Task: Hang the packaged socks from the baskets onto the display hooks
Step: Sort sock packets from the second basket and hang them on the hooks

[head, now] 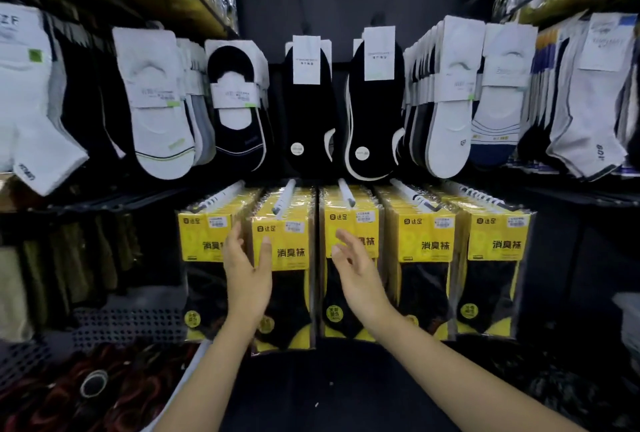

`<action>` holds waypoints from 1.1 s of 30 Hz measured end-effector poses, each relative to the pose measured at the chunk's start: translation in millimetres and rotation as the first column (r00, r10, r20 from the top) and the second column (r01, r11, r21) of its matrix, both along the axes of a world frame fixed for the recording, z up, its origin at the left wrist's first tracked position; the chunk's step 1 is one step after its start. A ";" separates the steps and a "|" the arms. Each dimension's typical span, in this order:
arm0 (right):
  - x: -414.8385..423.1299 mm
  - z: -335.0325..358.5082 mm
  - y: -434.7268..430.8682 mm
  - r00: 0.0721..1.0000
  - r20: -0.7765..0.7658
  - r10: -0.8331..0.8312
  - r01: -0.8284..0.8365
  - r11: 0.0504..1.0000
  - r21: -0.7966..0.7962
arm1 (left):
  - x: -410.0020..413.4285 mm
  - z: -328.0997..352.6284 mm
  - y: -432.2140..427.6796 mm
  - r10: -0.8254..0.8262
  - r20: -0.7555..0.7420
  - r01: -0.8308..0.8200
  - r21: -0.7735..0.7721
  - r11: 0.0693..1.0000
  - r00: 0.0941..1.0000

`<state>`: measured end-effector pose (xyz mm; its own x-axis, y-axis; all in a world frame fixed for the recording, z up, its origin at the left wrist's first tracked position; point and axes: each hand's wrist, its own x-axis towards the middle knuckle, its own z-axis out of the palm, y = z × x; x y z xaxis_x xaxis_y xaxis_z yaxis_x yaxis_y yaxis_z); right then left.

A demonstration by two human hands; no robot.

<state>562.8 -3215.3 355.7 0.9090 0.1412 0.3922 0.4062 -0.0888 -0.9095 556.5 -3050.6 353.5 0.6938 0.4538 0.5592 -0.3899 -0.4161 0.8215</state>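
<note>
Head view: hooks [346,194] hold yellow sock packs [426,241]; left hand [246,275], right hand [358,274] spread.

Two bare forearms, slender wrists, left hand [247,272] and right hand [356,269] bare, long slim fingers [347,239]
</note>
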 end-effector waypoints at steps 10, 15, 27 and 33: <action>37.4 4.1 64.2 0.980 -0.164 0.110 -0.101 0.993 0.060 | 42.1 -17.2 23.3 -0.158 -0.198 0.163 0.006 0.987 0.967; 45.1 -16.2 67.7 0.977 -0.194 0.091 -0.070 0.991 0.114 | 52.7 -25.3 22.1 -0.173 -0.180 0.158 -0.091 0.983 0.968; 39.4 -93.0 68.8 0.908 -0.419 -0.012 0.016 1.000 0.007 | 60.5 -65.8 13.7 -0.146 -0.250 0.092 -0.216 0.972 0.957; 25.8 -92.3 60.1 0.895 -0.446 0.007 -0.009 1.000 -0.002 | 42.8 -70.0 10.9 -0.097 -0.245 0.050 -0.192 0.980 0.965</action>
